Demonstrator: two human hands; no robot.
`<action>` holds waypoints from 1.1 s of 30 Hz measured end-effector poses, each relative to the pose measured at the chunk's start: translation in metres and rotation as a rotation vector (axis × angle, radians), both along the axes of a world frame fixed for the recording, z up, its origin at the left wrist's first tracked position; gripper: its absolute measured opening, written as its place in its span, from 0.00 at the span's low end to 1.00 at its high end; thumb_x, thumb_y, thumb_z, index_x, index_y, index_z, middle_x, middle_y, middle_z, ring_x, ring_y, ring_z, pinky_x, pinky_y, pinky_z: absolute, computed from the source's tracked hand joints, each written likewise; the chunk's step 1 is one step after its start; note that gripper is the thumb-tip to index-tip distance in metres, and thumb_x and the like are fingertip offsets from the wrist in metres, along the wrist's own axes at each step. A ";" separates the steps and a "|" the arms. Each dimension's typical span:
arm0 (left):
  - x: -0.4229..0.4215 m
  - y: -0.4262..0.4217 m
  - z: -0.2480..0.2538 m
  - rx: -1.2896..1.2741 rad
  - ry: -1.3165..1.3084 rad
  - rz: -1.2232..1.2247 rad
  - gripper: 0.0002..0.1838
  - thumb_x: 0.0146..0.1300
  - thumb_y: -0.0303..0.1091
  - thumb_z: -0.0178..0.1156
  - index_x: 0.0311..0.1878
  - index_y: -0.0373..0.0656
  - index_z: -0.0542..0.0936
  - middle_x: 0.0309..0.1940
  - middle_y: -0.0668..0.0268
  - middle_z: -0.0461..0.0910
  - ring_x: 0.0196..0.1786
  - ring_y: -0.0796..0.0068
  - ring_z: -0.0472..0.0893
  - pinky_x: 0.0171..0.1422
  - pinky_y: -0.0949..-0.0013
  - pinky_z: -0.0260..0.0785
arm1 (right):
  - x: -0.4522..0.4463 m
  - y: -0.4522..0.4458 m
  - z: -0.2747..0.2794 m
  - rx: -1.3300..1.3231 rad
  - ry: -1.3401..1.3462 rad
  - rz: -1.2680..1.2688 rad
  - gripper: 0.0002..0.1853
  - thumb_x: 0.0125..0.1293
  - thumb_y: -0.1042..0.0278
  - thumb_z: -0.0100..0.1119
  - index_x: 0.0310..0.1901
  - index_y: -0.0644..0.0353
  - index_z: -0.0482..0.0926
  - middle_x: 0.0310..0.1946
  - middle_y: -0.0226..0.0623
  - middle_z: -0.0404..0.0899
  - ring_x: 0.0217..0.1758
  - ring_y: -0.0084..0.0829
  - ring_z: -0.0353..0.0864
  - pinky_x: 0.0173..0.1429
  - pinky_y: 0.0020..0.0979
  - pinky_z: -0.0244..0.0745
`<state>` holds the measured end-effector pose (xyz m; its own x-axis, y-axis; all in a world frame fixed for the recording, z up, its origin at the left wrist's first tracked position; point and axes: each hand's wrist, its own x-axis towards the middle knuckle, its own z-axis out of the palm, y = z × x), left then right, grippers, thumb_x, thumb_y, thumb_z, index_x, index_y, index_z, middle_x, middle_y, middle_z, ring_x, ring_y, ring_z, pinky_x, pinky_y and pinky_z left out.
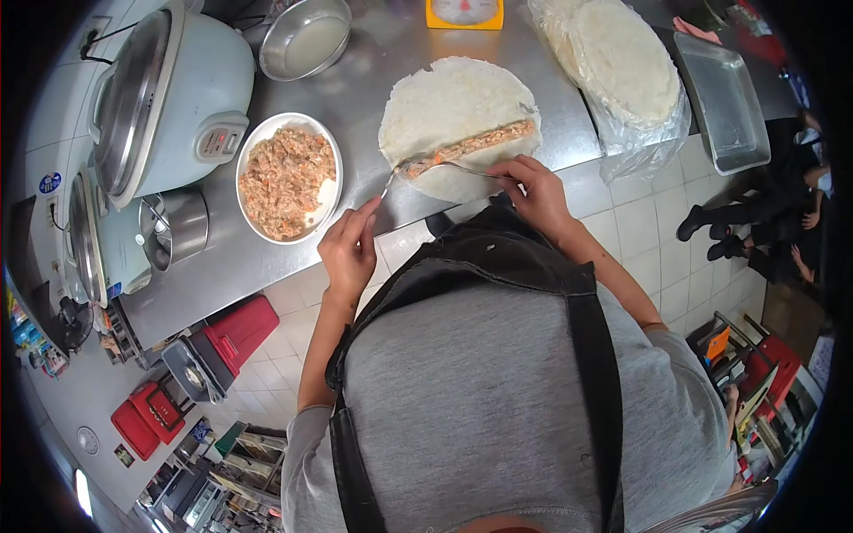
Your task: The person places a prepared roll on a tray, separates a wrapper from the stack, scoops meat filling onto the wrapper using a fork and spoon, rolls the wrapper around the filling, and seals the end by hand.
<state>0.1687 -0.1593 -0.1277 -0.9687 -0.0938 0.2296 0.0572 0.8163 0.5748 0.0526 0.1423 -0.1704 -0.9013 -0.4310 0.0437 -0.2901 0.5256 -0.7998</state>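
Two utensils (388, 184), partly hidden | left grip (348, 247), right grip (538, 197) clasping one each | scale (465, 12) cropped

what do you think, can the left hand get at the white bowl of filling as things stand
Probably yes: the left hand is close beside the white bowl, with nothing visible between them, though its fingers hold a metal utensil.

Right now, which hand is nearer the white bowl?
Left. The left hand is close by, right of the white bowl; the right hand is farther right, at the round wrapper.
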 end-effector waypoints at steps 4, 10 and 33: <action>-0.006 0.009 0.001 -0.063 0.007 -0.071 0.19 0.62 0.19 0.66 0.55 0.49 0.88 0.25 0.62 0.78 0.26 0.63 0.78 0.33 0.62 0.70 | -0.002 0.016 0.000 -0.009 0.008 -0.014 0.10 0.66 0.75 0.66 0.47 0.51 0.87 0.38 0.34 0.84 0.39 0.39 0.85 0.43 0.37 0.81; 0.011 -0.018 0.007 0.018 0.158 0.090 0.17 0.65 0.21 0.65 0.56 0.47 0.88 0.30 0.58 0.84 0.29 0.63 0.82 0.35 0.63 0.72 | -0.008 0.027 0.017 -0.215 -0.126 0.055 0.11 0.68 0.77 0.65 0.51 0.58 0.85 0.44 0.40 0.86 0.46 0.39 0.87 0.49 0.34 0.82; 0.047 -0.048 0.007 -0.362 0.273 0.446 0.11 0.65 0.29 0.70 0.50 0.43 0.85 0.43 0.59 0.83 0.44 0.58 0.80 0.46 0.60 0.72 | 0.040 -0.203 0.018 -0.675 -1.246 0.288 0.14 0.76 0.78 0.51 0.59 0.67 0.64 0.48 0.50 0.81 0.42 0.33 0.87 0.44 0.35 0.84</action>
